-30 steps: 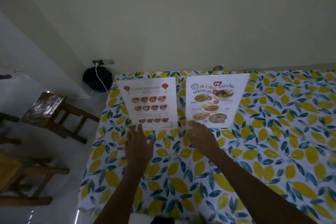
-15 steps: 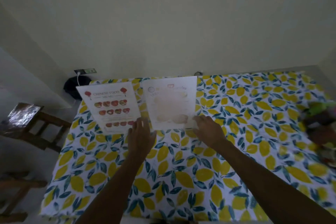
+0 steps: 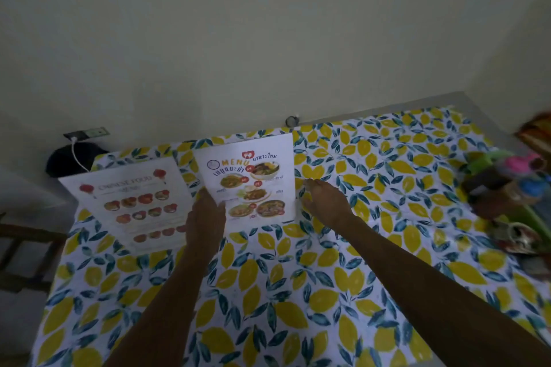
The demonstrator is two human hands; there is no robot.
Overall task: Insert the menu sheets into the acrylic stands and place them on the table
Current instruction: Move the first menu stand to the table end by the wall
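Two menu sheets stand in clear acrylic stands at the far side of the table [image 3: 268, 292]. The Chinese food menu stand [image 3: 131, 202] is on the left, leaning back. The Thai menu stand [image 3: 253, 182] is at the centre, upright and facing me. My left hand [image 3: 205, 217] grips the Thai stand's lower left edge, with the thumb on the front of the sheet. At its right edge is my right hand [image 3: 325, 202], with thumb and fingers curved around that side. The clear acrylic itself is hard to see.
A lemon-print cloth covers the table. Blurred clutter [image 3: 507, 188] of bottles and colourful items sits at the right edge. A wall runs behind the table, with a socket and white cable [image 3: 79, 152] at the left. A wooden chair [image 3: 18, 247] stands on the left.
My view has swung right, bringing the clutter into sight. Both hands went from one stand each to the Thai stand, which now faces me squarely, with its print sharp again.
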